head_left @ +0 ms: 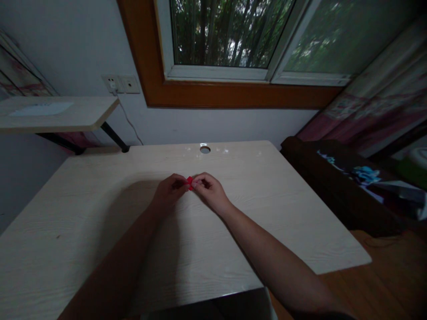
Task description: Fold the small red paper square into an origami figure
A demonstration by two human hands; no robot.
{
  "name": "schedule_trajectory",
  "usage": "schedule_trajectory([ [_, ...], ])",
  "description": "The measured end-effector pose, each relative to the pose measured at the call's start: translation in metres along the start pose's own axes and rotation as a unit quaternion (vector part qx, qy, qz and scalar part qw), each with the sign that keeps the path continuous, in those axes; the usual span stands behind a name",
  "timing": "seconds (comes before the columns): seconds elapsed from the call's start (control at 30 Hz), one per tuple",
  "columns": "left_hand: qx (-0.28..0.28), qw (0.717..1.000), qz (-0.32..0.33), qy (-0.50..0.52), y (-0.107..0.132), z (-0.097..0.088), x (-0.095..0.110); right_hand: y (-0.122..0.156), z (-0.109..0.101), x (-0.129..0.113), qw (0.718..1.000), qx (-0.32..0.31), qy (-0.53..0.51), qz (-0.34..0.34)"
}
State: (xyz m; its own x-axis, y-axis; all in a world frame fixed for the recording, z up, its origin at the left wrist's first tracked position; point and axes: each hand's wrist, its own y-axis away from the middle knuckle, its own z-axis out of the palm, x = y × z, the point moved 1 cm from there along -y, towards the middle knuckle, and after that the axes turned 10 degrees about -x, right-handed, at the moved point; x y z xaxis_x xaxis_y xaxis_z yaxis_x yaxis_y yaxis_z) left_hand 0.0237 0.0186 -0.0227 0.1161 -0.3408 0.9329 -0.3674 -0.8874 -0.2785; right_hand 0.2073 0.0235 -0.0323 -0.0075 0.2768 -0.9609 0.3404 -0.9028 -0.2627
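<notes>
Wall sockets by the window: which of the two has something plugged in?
The left socket in the picture, farther from the wooden window frame: a white plug and cable set it apart. The right socket shows no plug.

The small piece [190,179] was bright red. The table [273,200] was pale cream with fine wood grain, as was the shelf [90,106], whose legs [114,136] were black. Orange-brown trim [233,96] bordered the white window frame [220,72]; the right-hand curtain [376,98] was pink and cream, patterned.
</notes>
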Motion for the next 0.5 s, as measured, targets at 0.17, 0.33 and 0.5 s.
schedule_trajectory([
  [0.17,0.025,0.999,0.001,-0.047,-0.0015,0.0001,-0.0072,0.0002,-0.0001,0.0008,1.0,0.001,-0.005,0.001],
  [0.33,0.041,0.997,0.001,-0.061,-0.0029,-0.0002,-0.0071,-0.0006,0.0015,0.0006,0.999,0.012,-0.048,0.014],
  [0.5,0.046,0.997,-0.003,-0.065,-0.0021,0.0004,-0.0053,-0.0016,0.0026,-0.0016,0.996,0.012,-0.088,0.027],
])
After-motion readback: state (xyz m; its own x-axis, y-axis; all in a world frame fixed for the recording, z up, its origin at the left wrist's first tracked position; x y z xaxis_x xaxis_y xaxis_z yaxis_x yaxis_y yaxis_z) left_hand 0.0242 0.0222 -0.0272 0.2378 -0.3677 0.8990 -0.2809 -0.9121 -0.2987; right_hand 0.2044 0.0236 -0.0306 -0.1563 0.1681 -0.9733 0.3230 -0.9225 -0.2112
